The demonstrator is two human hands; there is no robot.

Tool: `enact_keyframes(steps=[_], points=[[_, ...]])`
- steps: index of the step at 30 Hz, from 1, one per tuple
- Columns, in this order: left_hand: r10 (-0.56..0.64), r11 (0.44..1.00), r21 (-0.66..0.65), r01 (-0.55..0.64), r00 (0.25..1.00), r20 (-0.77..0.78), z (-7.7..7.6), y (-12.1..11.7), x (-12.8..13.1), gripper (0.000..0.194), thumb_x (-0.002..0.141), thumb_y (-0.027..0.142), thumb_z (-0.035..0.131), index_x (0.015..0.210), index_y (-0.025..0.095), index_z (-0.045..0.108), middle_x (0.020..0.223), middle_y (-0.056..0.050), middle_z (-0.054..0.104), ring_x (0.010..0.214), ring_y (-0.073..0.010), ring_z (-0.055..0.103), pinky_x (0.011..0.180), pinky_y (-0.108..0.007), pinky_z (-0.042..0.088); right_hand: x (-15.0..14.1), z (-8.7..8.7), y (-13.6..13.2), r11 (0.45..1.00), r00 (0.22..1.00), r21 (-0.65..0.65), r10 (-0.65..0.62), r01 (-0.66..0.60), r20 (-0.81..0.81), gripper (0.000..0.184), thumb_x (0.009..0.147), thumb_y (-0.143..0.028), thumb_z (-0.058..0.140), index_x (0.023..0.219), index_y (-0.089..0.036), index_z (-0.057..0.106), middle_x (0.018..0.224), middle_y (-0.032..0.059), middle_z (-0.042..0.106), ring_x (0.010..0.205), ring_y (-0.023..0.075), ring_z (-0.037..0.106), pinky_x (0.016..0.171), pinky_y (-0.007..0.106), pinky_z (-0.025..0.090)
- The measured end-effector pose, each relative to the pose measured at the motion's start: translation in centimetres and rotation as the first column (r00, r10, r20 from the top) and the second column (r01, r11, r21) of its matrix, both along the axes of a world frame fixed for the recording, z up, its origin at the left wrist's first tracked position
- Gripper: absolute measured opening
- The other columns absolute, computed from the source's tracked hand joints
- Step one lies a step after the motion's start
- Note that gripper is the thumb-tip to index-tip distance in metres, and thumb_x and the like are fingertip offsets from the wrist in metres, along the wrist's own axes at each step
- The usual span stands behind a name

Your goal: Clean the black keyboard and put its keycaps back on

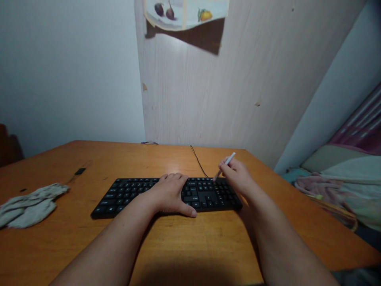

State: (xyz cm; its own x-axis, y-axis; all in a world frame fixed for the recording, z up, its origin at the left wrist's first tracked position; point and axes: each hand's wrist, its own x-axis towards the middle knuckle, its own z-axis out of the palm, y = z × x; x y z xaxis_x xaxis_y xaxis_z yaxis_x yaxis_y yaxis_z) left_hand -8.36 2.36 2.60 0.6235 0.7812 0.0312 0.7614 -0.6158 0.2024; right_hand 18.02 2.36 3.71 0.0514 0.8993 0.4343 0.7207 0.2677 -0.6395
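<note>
A black keyboard (208,198) lies flat on the wooden table in front of me. My left hand (169,194) spans its middle, palm down, with the fingers over the far edge and the thumb along the near edge, gripping it. Between the fingers of my right hand (236,172) is a slim brush (228,159) with a white handle. It slants down to the left, and its tip touches or nearly touches the keys at the far side, just left of the number pad. The palm of my left hand hides the keys under it.
The wooden table (190,246) reaches back to the wall. A crumpled grey cloth (32,206) and a small black piece with a thin cord (80,171) lie at the left. The keyboard's cable (198,159) runs toward the back. Bedding (324,188) is beyond the right edge.
</note>
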Motion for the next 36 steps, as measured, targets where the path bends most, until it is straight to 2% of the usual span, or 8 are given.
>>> enact_keyframes(steps=[6, 11, 17, 24, 28, 30, 33, 36], points=[[-0.001, 1.0, 0.003, 0.001, 1.0, 0.015, -0.2, 0.2, 0.0, 0.121, 0.048, 0.092, 0.06, 0.142, 0.018, 0.048, 0.146, -0.019, 0.05, 0.134, -0.0402, 0.044, 0.113, -0.048, 0.03, -0.2, -0.3, 0.0, 0.985, 0.98, -0.079, 0.162, -0.153, 0.115, 0.019, 0.089, -0.03, 0.05, 0.074, -0.021, 0.057, 0.071, 0.0018, 0.062, 0.072, 0.0181, 0.056, 0.068, 0.029, 0.038], [-0.003, 1.0, -0.006, 0.003, 1.0, 0.016, -0.3, 0.3, 0.0, 0.119, 0.048, 0.092, 0.06, 0.142, 0.019, 0.049, 0.145, -0.018, 0.05, 0.135, -0.0408, 0.042, 0.112, -0.049, 0.029, -0.2, 0.4, -0.9, 0.953, 0.955, -0.179, 0.268, -0.243, 0.128, 0.023, 0.087, -0.026, 0.05, 0.064, -0.021, 0.054, 0.063, 0.0003, 0.058, 0.064, 0.0163, 0.051, 0.062, 0.028, 0.036], [-0.002, 1.0, 0.005, 0.002, 1.0, 0.012, -0.4, 0.3, 0.0, 0.121, 0.049, 0.092, 0.059, 0.143, 0.018, 0.046, 0.147, -0.018, 0.049, 0.135, -0.0404, 0.043, 0.113, -0.049, 0.029, -0.9, 1.7, -2.3, 0.877, 0.933, -0.346, 0.359, -0.333, 0.011, 0.02, 0.08, -0.018, 0.049, 0.061, -0.02, 0.054, 0.06, 0.0016, 0.061, 0.059, 0.0156, 0.052, 0.055, 0.026, 0.037], [-0.005, 1.0, 0.017, 0.005, 1.0, 0.006, -0.6, 0.5, -0.1, 0.116, 0.05, 0.091, 0.06, 0.141, 0.019, 0.048, 0.145, -0.017, 0.051, 0.135, -0.0403, 0.043, 0.113, -0.049, 0.03, -0.7, 2.3, -3.1, 0.76, 0.878, -0.447, 0.452, -0.472, -0.159, 0.016, 0.078, -0.021, 0.049, 0.062, -0.019, 0.054, 0.059, -0.0017, 0.054, 0.055, 0.0124, 0.048, 0.051, 0.024, 0.036], [-0.006, 1.0, 0.017, 0.006, 1.0, 0.014, -0.6, 0.5, -0.1, 0.116, 0.049, 0.091, 0.061, 0.14, 0.02, 0.049, 0.144, -0.017, 0.051, 0.134, -0.0398, 0.044, 0.113, -0.048, 0.031, -0.5, 1.9, -2.6, 0.798, 0.898, -0.416, 0.414, -0.436, -0.147, 0.015, 0.076, -0.023, 0.051, 0.062, -0.02, 0.052, 0.058, -0.0022, 0.05, 0.056, 0.0126, 0.046, 0.051, 0.024, 0.035], [-0.007, 1.0, 0.018, 0.007, 1.0, 0.017, -0.5, 0.4, 0.0, 0.116, 0.049, 0.09, 0.061, 0.141, 0.019, 0.049, 0.144, -0.017, 0.052, 0.134, -0.0401, 0.044, 0.113, -0.048, 0.031, -0.5, 1.6, -2.1, 0.849, 0.924, -0.369, 0.369, -0.377, -0.095, 0.016, 0.078, -0.024, 0.051, 0.063, -0.02, 0.053, 0.06, -0.001, 0.052, 0.058, 0.0138, 0.048, 0.054, 0.025, 0.036], [-0.007, 1.0, 0.019, 0.007, 1.0, 0.015, -0.4, 0.4, -0.1, 0.117, 0.049, 0.091, 0.06, 0.141, 0.018, 0.049, 0.143, -0.018, 0.052, 0.135, -0.0408, 0.043, 0.113, -0.049, 0.031, -0.4, 1.0, -1.2, 0.963, 0.98, -0.185, 0.187, -0.196, -0.063, 0.019, 0.082, -0.031, 0.05, 0.066, -0.021, 0.053, 0.065, 0.001, 0.056, 0.063, 0.0157, 0.052, 0.058, 0.027, 0.038], [0.007, 1.0, 0.012, -0.007, 1.0, 0.005, -0.4, 0.6, -0.4, 0.119, 0.048, 0.092, 0.06, 0.141, 0.018, 0.049, 0.145, -0.018, 0.05, 0.136, -0.0408, 0.042, 0.113, -0.049, 0.031, -0.3, 0.8, -0.6, 0.995, 0.986, -0.08, 0.039, -0.053, -0.162, 0.02, 0.083, -0.037, 0.052, 0.071, -0.021, 0.053, 0.065, -0.0002, 0.055, 0.061, 0.0155, 0.052, 0.057, 0.027, 0.037]])
